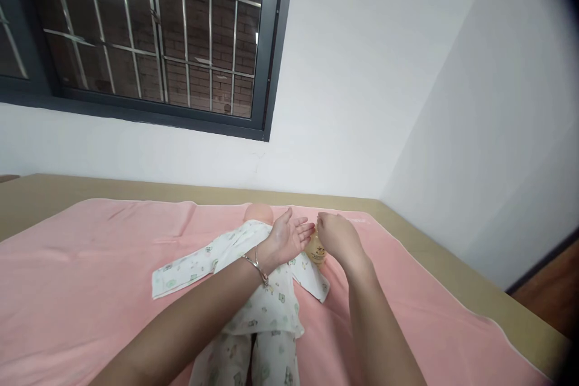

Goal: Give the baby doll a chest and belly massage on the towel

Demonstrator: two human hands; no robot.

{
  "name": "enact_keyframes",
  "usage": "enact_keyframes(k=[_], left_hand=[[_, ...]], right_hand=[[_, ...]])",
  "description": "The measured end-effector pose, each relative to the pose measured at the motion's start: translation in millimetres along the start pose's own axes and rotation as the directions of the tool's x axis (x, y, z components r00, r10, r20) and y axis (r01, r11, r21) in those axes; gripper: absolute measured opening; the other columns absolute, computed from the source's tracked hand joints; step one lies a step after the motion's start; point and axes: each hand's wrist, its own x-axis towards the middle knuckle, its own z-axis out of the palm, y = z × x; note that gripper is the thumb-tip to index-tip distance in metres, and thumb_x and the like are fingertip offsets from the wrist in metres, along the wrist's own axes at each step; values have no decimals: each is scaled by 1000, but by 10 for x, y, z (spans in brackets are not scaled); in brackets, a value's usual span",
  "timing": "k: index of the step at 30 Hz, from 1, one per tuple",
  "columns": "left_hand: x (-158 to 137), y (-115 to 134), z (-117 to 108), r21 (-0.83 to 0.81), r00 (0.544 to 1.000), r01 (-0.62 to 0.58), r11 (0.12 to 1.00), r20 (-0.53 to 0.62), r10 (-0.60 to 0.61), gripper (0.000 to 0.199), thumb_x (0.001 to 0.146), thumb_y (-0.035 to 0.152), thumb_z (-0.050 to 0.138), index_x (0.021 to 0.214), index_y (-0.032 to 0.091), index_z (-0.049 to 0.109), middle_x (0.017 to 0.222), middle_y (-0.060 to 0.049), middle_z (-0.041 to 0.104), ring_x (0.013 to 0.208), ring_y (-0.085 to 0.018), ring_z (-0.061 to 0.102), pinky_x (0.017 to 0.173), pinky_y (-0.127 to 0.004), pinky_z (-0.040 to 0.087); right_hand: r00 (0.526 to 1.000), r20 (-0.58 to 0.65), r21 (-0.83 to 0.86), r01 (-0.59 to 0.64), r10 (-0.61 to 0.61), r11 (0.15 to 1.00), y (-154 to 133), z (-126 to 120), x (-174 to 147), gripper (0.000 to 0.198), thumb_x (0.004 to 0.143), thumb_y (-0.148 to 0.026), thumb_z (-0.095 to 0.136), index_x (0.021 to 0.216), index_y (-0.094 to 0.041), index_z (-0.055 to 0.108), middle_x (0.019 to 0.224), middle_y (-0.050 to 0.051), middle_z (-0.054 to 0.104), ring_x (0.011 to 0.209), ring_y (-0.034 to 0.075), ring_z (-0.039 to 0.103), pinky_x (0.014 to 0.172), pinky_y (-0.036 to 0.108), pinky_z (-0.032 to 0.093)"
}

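Note:
A baby doll (259, 213) lies on its back on a pink blanket (113, 259), dressed in a white printed top (266, 307) and matching trousers (275, 359). Above the doll's chest, my left hand (289, 240) is open, palm up with fingers apart, and nothing shows in it. My right hand (339, 236) is closed at the upper part of a yellowish bottle (315, 251) with dark print. Its fingers hide the bottle's top. Beyond the left fingertips, the bottle stands beside the doll's sleeve (312, 277). Part of the doll's head and body is behind my left hand and arm.
The blanket covers most of a tan tabletop (434, 271), whose edges show at the back and right. A white wall (335, 120) rises behind, with a dark-framed barred window (266, 72) at upper left. Brown wood (552, 289) shows at the far right.

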Motion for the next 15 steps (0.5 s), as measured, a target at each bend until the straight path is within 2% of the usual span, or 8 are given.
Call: enact_keyframes(k=[3, 8, 12, 15], left_hand=[[-187, 8, -70, -5, 1000, 8, 1000, -6, -8, 70, 93, 54, 35, 141, 4, 36, 142, -24, 46, 126, -24, 54, 103, -35, 45], [-565, 115, -234, -9, 983, 142, 990, -114, -142, 61, 93, 43, 32, 139, 3, 37, 145, -25, 43, 129, -26, 51, 105, -37, 42], [-825, 254, -268, -47, 982, 109, 993, -152, -115, 56, 92, 39, 34, 137, 6, 40, 146, -20, 43, 127, -26, 52, 105, -37, 42], [-1020, 351, -207, -48, 993, 22, 999, -114, -28, 55, 92, 38, 36, 137, 7, 40, 146, -20, 43, 127, -25, 53, 105, -36, 43]], right_hand=[[1000, -30, -48, 5, -6, 999, -79, 13, -6, 25, 89, -12, 41, 81, -17, 65, 80, 13, 70, 78, 25, 66, 73, 31, 42], [998, -58, -91, -7, 2, 996, -214, 24, -19, 29, 91, -14, 38, 82, -16, 66, 85, 16, 71, 85, 27, 68, 89, 38, 41], [998, -16, -25, -69, 69, 997, -251, 31, -74, 34, 94, -17, 32, 106, -12, 64, 92, 18, 72, 87, 29, 68, 96, 48, 39], [997, -28, 95, 76, -74, 993, -367, 15, -265, 40, 96, -28, 35, 128, -14, 55, 118, 20, 65, 111, 34, 61, 100, 54, 37]])
